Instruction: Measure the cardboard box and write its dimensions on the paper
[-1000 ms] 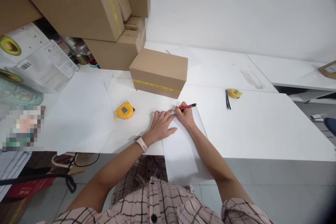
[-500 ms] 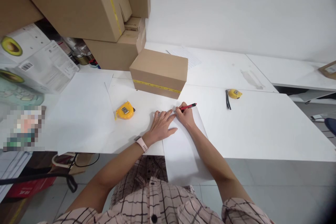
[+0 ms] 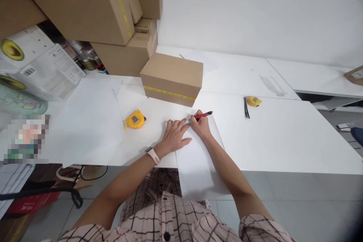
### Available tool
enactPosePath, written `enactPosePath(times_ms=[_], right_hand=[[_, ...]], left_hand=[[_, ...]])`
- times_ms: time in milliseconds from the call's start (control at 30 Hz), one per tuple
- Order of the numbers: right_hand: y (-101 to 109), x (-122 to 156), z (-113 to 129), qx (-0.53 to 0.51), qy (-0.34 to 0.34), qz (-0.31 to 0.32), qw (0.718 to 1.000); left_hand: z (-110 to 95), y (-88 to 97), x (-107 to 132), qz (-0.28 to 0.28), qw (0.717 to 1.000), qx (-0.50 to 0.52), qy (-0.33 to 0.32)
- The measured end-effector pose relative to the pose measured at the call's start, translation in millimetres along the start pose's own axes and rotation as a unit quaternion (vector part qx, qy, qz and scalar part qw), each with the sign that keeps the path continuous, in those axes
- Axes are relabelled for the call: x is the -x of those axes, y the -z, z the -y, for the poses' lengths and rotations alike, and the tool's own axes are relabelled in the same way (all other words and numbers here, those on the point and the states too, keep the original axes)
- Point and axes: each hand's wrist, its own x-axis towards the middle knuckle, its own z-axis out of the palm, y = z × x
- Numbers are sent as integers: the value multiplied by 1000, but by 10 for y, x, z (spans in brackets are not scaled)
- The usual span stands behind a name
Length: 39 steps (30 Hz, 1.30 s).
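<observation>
My right hand point(image 3: 201, 124) is closed around a red and black pen point(image 3: 206, 114), its writing end low over the far part of a white paper sheet point(image 3: 198, 166). That sheet hangs past the table's front edge towards me. My left hand point(image 3: 176, 134) lies with fingers spread on the left side of the sheet, close to the right hand's fingertips. Just beyond both hands sits a closed cardboard box point(image 3: 172, 75) with a yellow measuring strip along its side. To the left of my left hand rests an orange tape measure point(image 3: 135, 119).
A yellow tape measure point(image 3: 253, 101) with a black strap lies on the white table point(image 3: 278, 136) to the right. Large sheets point(image 3: 90, 121) cover the table's left part. Stacked cartons point(image 3: 85, 7) and an avocado-printed box point(image 3: 42, 64) stand at the left. A white wall closes the back.
</observation>
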Motion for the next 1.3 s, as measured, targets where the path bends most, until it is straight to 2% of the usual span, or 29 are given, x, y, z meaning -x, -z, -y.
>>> enactPosePath(times_ms=[1300], right_hand=[[-3,-16,-55,5,5,-17,1000]], left_hand=[[-1,11,-1,10,1000,3,4]])
